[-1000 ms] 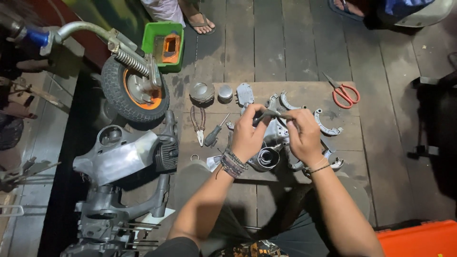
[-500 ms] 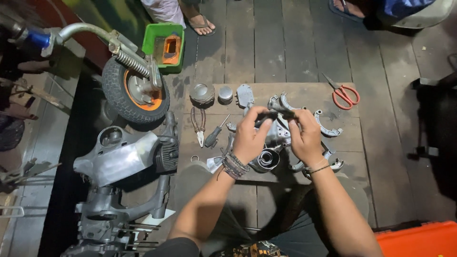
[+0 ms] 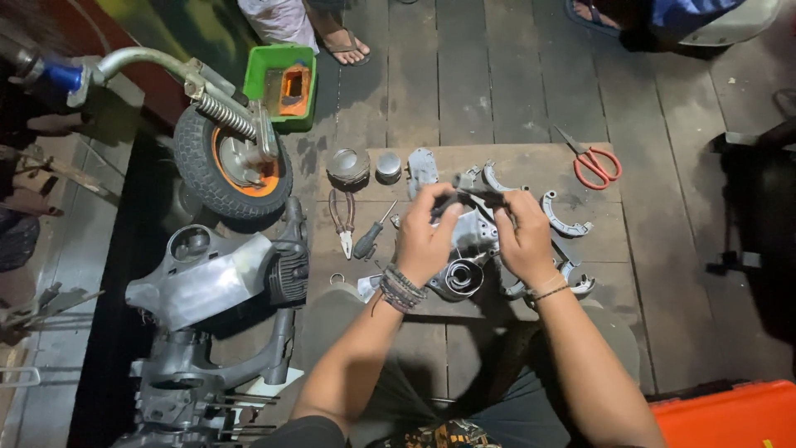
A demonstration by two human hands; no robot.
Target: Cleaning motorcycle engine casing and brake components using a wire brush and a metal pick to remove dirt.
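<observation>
Gripping one slim dark tool (image 3: pixel 466 197) between left hand (image 3: pixel 424 239) and right hand (image 3: pixel 521 236) | lying crosswise, both equally near | hovering above grey engine casing (image 3: pixel 473 232)

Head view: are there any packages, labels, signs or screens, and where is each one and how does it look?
No labels, signs or screens show.
Green tray: top left beside the small wheel, square, open, holding an orange box-like part.
Orange case: bottom right corner, flat, cut off by the frame.
</observation>
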